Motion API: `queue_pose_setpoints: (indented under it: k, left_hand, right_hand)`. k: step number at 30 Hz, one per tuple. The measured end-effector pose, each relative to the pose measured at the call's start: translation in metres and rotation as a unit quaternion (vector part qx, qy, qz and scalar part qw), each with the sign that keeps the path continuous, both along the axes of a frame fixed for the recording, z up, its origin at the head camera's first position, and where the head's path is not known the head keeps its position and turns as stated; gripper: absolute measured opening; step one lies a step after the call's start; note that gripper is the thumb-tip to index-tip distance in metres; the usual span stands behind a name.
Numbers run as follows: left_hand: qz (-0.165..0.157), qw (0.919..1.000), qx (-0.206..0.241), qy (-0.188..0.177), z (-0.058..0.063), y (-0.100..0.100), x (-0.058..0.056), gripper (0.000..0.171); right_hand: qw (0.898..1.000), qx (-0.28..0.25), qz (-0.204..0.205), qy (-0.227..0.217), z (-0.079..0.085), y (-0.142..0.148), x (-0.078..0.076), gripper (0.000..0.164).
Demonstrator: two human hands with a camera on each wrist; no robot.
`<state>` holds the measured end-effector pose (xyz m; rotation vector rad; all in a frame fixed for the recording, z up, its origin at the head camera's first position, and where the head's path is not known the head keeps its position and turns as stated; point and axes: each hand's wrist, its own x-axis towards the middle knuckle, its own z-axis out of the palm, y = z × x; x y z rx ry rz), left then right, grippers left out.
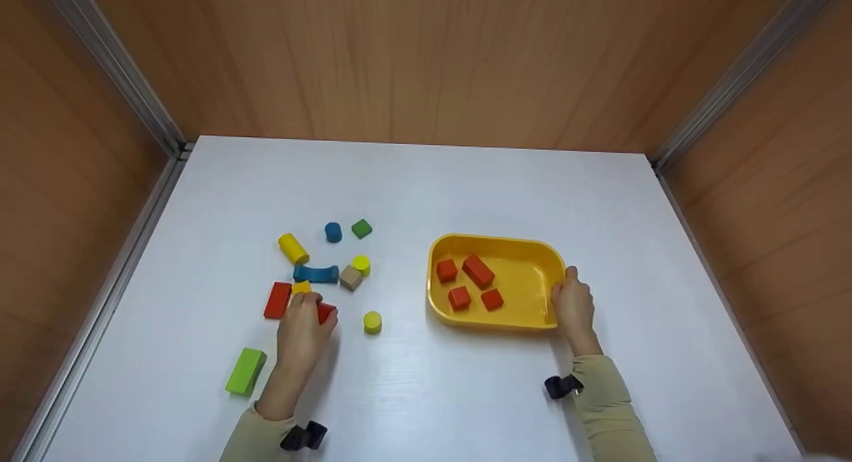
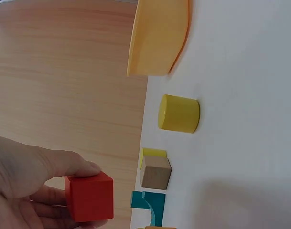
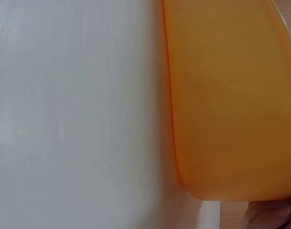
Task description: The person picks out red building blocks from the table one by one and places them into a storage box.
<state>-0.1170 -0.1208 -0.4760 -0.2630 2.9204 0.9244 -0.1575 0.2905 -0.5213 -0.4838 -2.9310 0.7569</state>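
My left hand point(image 1: 301, 332) pinches a red cube point(image 2: 90, 198) between thumb and fingers, raised over the left side of the table. Just beyond that hand lie a flat red block point(image 1: 277, 300) and a partly covered orange-yellow block point(image 1: 301, 287). On the right, my right hand point(image 1: 574, 305) grips the right end of a yellow tray point(image 1: 529, 275), its thumb at the rim. Several red blocks point(image 1: 478, 271) lie inside the tray, toward its left. In the right wrist view only the tray's outer wall point(image 3: 231, 105) and a bit of the fingers show.
Around the left hand lie a green block point(image 1: 245, 371), a blue arch point(image 1: 316, 274), a plain wooden cube point(image 1: 351, 277), yellow cylinders point(image 1: 372, 322), a blue cylinder point(image 1: 333, 232) and a small dark green block point(image 1: 361, 228). Wooden panels point(image 1: 413, 62) wall the white table.
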Motion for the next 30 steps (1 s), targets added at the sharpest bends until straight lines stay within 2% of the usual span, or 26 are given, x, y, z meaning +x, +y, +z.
queue_pose_setpoints:
  k: [9, 21, 25, 30]
  left_hand:
    - [-0.007, 0.9995, 0.029, 0.009, 0.003, 0.018, -0.003, 0.042]
    - [-0.032, 0.996, 0.064, 0.054, 0.005, 0.044, -0.01, 0.04]
    - [-0.043, 0.9951, 0.068, 0.057, 0.007, 0.052, -0.011, 0.038]
    - [-0.065, 0.9919, 0.07, 0.084, 0.009, 0.063, -0.012, 0.038]
  right_hand:
    - [1.0, 0.004, -0.003, 0.011, -0.001, 0.0, 0.0, 0.018]
    - [0.999, 0.014, 0.018, 0.042, -0.003, 0.0, 0.002, 0.015]
    - [0.999, 0.012, 0.014, 0.041, -0.004, 0.0, 0.001, 0.016]
    - [0.999, 0.008, 0.008, 0.031, -0.003, 0.001, 0.0, 0.017]
